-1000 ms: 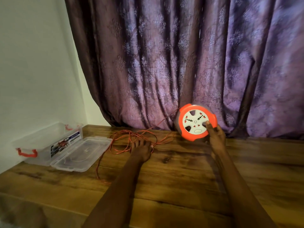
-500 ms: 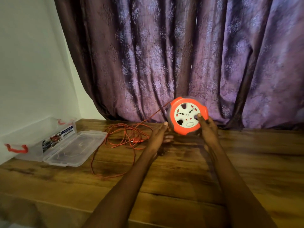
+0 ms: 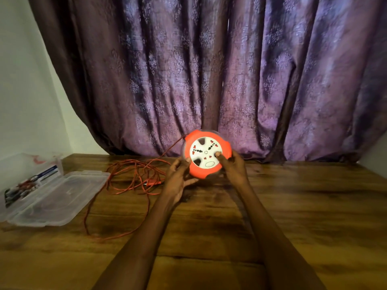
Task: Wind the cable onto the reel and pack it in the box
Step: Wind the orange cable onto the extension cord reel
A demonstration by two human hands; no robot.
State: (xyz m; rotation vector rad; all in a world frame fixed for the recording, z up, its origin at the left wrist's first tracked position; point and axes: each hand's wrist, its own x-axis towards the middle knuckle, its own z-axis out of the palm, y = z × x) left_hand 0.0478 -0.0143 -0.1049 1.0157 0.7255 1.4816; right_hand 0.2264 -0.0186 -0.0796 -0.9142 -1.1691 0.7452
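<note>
Looking down from the head camera, a person is holding a round orange plastic cable reel with a white socket face (image 3: 206,154) upright, near the far edge of the dark wooden table (image 3: 293,206), with its white face tilted toward the camera. The left hand (image 3: 179,177) is cupping the reel's lower left rim, fingers curled up against it. The right hand (image 3: 232,167) is gripping the lower right rim, thumb pressing on the white face.

A thin orange cable (image 3: 134,178) is trailing from the reel's upper left side and lying in loose, tangled loops on the table to the left of the hands, with one long loop reaching toward the near edge. An orange plug (image 3: 154,182) is lying among the loops, just beside the left wrist.

A clear plastic storage box with its hinged lid folded open (image 3: 56,197) is sitting at the table's left edge, well apart from the reel, with the cable loops lying between them. Printed paper (image 3: 31,183) is showing inside it.

A purple patterned curtain (image 3: 209,70) is hanging close behind the reel along the far edge. A white wall (image 3: 25,91) is bounding the left side. The table's right half and near side are lying bare.
</note>
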